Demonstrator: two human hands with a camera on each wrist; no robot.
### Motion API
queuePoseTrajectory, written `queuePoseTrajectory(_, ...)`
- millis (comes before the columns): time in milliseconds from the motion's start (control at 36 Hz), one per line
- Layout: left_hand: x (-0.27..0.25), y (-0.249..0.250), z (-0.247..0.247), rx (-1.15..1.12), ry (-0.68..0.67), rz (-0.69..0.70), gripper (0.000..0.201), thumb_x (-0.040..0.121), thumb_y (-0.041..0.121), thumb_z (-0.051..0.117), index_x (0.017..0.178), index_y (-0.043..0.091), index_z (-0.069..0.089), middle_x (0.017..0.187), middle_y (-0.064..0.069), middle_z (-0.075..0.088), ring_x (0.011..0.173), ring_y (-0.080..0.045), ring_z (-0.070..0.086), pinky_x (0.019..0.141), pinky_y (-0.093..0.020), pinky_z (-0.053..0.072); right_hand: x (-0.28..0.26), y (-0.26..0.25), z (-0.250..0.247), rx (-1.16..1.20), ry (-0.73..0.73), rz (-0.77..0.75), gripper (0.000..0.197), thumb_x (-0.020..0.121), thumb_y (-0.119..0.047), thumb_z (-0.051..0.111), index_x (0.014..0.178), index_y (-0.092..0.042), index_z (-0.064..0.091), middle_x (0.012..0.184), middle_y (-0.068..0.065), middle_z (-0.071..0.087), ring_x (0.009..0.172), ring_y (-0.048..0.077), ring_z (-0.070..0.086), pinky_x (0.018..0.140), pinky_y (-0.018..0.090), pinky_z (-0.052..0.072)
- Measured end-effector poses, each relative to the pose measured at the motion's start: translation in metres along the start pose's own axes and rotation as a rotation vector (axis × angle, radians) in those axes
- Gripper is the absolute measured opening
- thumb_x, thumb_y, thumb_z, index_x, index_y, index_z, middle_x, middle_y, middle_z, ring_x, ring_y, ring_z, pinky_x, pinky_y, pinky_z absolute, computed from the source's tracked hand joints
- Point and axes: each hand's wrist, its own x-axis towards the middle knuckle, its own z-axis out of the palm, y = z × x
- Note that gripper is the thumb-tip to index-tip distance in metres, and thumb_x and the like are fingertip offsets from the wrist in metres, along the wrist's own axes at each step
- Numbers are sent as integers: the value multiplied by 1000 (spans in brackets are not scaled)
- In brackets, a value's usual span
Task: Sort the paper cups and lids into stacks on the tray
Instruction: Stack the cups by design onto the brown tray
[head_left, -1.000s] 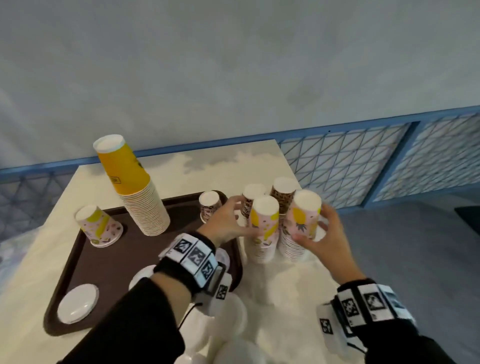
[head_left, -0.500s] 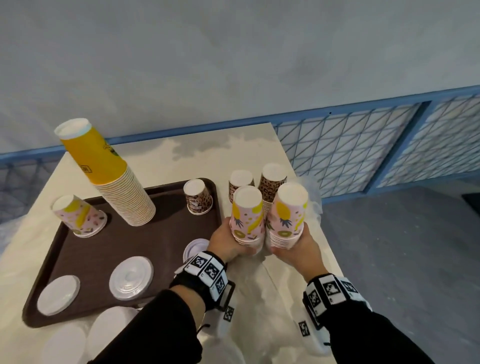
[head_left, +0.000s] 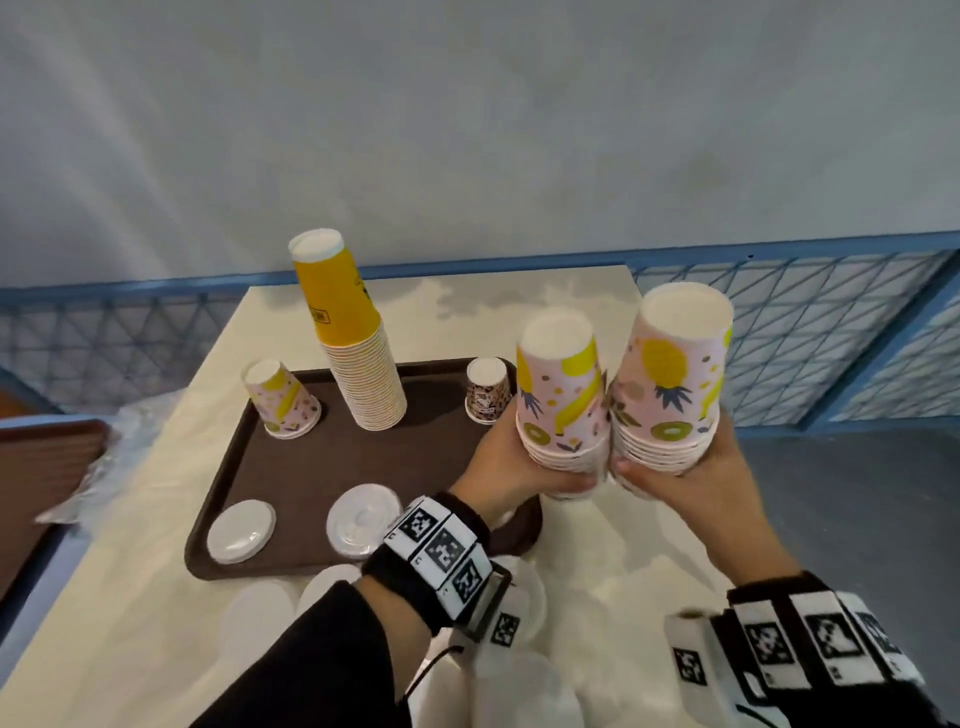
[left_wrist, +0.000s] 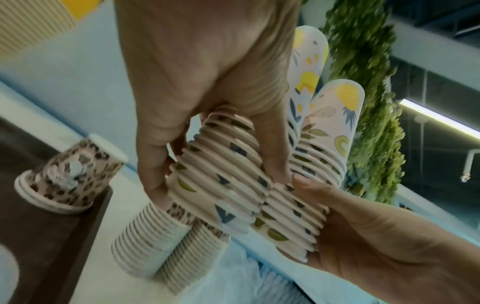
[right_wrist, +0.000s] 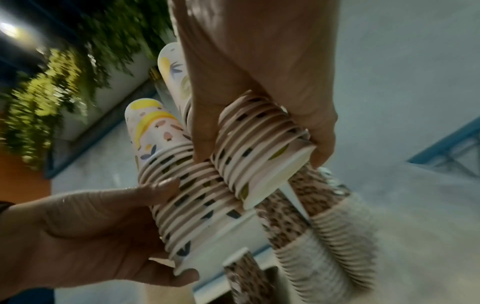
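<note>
Now two pink fruit-print cup stacks (head_left: 563, 395), upside down, side by side.

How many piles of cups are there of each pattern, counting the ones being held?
Fruit-print piles: 3, one in the left hand, one in the right hand, one on the tray.
Leopard-print piles: 3, one on the tray, two beside it.
Orange-topped pile: 1.
Total: 7.

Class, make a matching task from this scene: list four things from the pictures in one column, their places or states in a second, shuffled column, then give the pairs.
1 yellow cup stack
2 leopard cup
3 white lid
4 right hand

A holds fruit cups
B tallest on tray
C flat, tray's near-left
D small, tray's far-right

Pairs: 1-B, 2-D, 3-C, 4-A
</note>
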Motion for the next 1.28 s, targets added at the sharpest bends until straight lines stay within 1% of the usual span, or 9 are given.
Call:
queuePoseTrajectory(56, -10, 15, -19, 15, 26, 37, 80, 58, -21, 76, 130, -2, 45, 121, -8, 64, 109, -11, 63, 90, -24, 52, 1, -17, 15, 21, -15, -28, 78, 52, -16, 91, 115, -31, 48, 103, -18, 66, 91, -11, 63, 75, 17, 52)
queuePoseTrajectory(139, -26, 33, -55, 72, 55, 72, 82, 58, -3, 83, 130, 8, 46, 126, -5, 63, 117, -15, 60, 98, -33, 50, 2, -37, 42, 14, -81, -62, 80, 46, -31, 88, 116, -34, 48, 111, -14, 68, 105, 5, 64, 88, 34, 51)
queuePoseTrajectory(306, -60, 45, -137, 87, 277, 98, 83, 51, 14, 87, 126, 8, 52, 116, 0, 68, 109, -12, 64, 95, -31, 53, -2, -78, 90, 82, -139, -117, 70, 61, -3, 83, 121, -12, 48, 105, -17, 66, 94, -10, 62, 79, 4, 49)
queuePoseTrajectory(417, -71, 42, -197, 181, 456, 100, 80, 49, 20, 89, 121, 17, 55, 115, 6, 66, 107, -3, 63, 90, -23, 52, -12, -95, 112, 69, -137, -146, 89, 48, -32, 92, 124, -13, 50, 118, -2, 66, 109, 7, 62, 96, 28, 51)
queuePoseTrajectory(556, -62, 17, -267, 223, 663, 43, 92, 36, 38, 88, 118, 18, 51, 119, -5, 65, 111, -21, 62, 97, -48, 49, -26, -108, 134, 75, -137, -130, 107, 32, -63, 85, 126, -23, 49, 121, -3, 65, 113, 13, 61, 101, 48, 47)
queuePoseTrajectory(833, -30, -17, -323, 184, 672, -58, 97, 31, 30, 86, 119, 13, 50, 118, -9, 65, 108, -26, 62, 94, -49, 51, -47, -117, 157, 75, -90, -69, 94, 41, -40, 88, 126, -24, 51, 118, -5, 67, 108, 8, 64, 93, 33, 50)
queuePoseTrajectory(917, -24, -17, -323, 178, 649, -51, 95, 34, 26, 86, 119, 9, 50, 119, -11, 64, 109, -28, 61, 95, -48, 51, -50, -114, 160, 28, -58, -60, 83, 51, -32, 86, 126, -21, 52, 115, -6, 68, 107, 8, 63, 85, 17, 53)
queuePoseTrajectory(1111, 0, -16, -329, 377, 601, -105, 79, 57, 13, 86, 124, 13, 44, 126, -10, 58, 116, -27, 55, 98, -36, 46, -53, -115, 169, -35, -4, -34, 107, 29, -66, 83, 124, -26, 53, 116, -9, 68, 107, 7, 64, 88, 27, 53)
queuePoseTrajectory(1278, 10, -38, -343, 373, 547, -196, 92, 38, 36, 83, 120, 18, 46, 120, -8, 63, 111, -30, 60, 96, -47, 50, -54, -126, 181, -30, -5, -14, 80, 50, -16, 81, 124, -20, 51, 116, -7, 66, 105, 2, 63, 86, 21, 54)
